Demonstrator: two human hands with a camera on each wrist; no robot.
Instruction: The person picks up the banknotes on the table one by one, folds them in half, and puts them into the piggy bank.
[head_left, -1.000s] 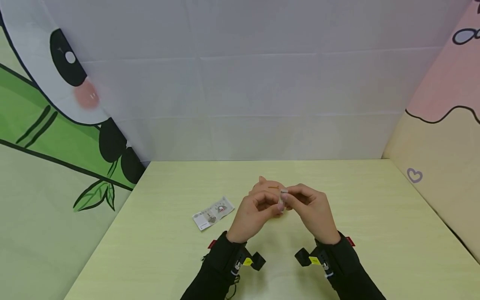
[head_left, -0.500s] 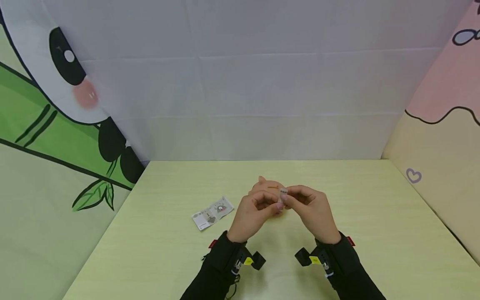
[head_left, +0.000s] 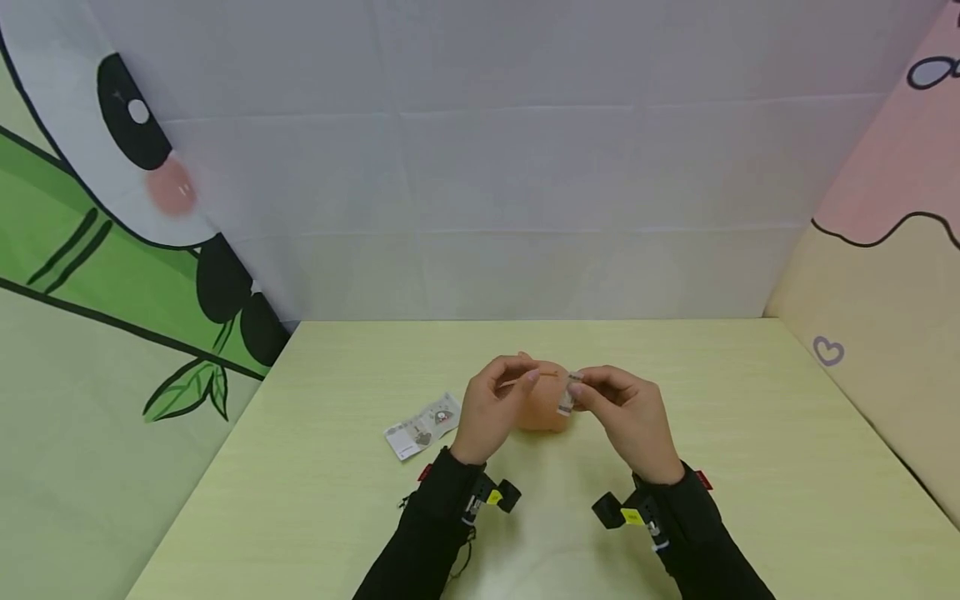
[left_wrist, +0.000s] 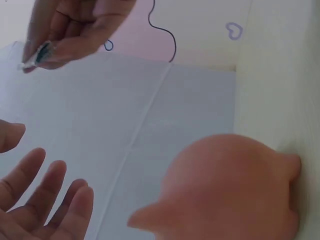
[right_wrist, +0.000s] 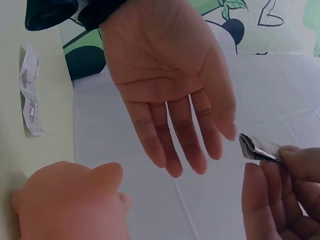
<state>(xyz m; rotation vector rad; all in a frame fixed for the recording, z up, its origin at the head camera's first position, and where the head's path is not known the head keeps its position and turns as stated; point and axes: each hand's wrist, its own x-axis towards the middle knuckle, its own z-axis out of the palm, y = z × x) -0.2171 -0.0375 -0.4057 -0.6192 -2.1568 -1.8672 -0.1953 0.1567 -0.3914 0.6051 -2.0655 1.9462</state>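
We see a green-and-white cartoon wall (head_left: 82,375) at ten o'clock, a white backdrop (head_left: 510,208) at twelve; on the pale table (head_left: 285,517), a flat note (head_left: 420,427); the left hand (head_left: 486,412), fingers loosely parted; an orange tabletop pig (head_left: 545,408) at the flat note's three o'clock; a folded note (head_left: 566,404) above it, pinched by the right hand (head_left: 636,421); a pink-and-cream wall (head_left: 870,275) at two.

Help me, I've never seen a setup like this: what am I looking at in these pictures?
No machine here: just a person's left hand and right hand, both bare. The wide picture comes from a camera worn on the head; the two close ones from small cameras on the wrists. On the pale table stands an orange-pink pig-shaped figure; a printed paper slip lies to its left. The right hand pinches a folded paper; the left hand holds nothing.
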